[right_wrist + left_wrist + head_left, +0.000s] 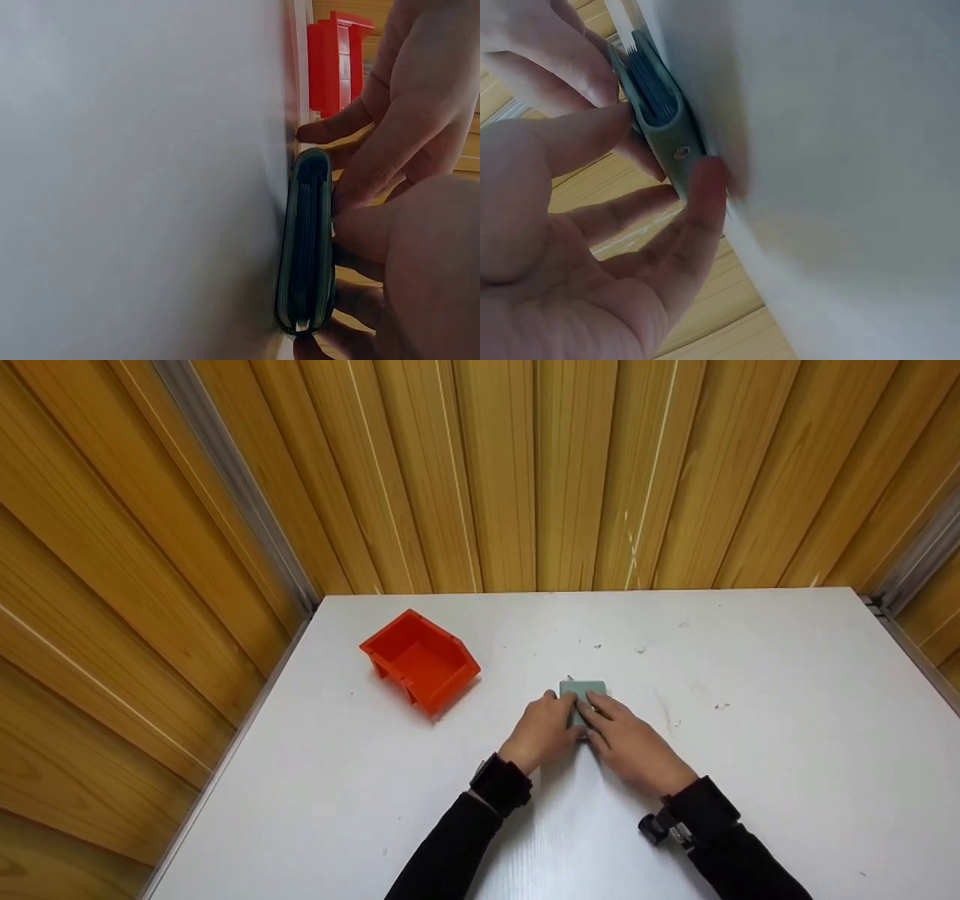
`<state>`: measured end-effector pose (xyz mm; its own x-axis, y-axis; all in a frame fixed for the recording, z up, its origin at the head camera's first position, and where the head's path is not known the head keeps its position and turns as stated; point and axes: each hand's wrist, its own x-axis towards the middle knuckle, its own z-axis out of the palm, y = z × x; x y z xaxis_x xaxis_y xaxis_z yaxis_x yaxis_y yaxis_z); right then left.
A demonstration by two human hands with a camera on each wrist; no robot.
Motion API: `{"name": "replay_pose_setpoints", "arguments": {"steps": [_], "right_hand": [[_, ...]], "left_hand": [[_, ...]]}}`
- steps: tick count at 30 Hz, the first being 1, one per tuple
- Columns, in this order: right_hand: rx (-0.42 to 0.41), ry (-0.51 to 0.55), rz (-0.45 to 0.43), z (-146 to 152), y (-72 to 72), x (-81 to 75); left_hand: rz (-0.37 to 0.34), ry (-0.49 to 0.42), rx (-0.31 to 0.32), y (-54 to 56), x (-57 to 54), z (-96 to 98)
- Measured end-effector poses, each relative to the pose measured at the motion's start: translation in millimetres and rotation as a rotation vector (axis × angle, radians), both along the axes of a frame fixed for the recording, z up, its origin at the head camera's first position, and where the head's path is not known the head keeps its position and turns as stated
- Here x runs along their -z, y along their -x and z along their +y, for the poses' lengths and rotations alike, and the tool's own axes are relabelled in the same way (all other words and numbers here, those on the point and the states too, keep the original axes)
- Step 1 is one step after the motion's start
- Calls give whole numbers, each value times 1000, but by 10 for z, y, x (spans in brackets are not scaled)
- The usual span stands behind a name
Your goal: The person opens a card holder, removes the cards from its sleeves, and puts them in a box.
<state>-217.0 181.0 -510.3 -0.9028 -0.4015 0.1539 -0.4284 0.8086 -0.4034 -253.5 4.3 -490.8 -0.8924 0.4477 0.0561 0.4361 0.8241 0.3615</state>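
A small green card holder (584, 688) lies on the white table between the two hands. In the left wrist view, a snap stud shows on its rounded side, and clear card sleeves are stacked within its cover. My left hand (541, 731) pinches its left side, thumb on the cover and a fingertip low at the snap side. From the right, my right hand (634, 742) holds it, its thumb against the cover and a fingertip at the edge in the right wrist view. Both hands' fingers meet over the cover, hiding much of it.
An open red plastic bin (424, 660) stands to the left and farther back on the table (750, 697). Small scraps and smudges dot the tabletop. Wood-patterned panels (510, 472) rise behind the table and at its sides.
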Motion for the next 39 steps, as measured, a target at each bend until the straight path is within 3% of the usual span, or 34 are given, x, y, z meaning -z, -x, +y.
{"name": "replay_pose_setpoints", "arguments": {"steps": [14, 23, 31, 39], "right_hand": [[19, 35, -80, -22, -6, -7], [35, 53, -119, -2, 17, -36], [24, 114, -164, -6, 67, -56], [63, 162, -116, -12, 84, -41]], "left_hand": [[-154, -166, -65, 36, 5, -25], [-237, -389, -117, 69, -10, -51], [-379, -586, -210, 69, -29, -66], [-284, -569, -228, 99, 6, -15]]}}
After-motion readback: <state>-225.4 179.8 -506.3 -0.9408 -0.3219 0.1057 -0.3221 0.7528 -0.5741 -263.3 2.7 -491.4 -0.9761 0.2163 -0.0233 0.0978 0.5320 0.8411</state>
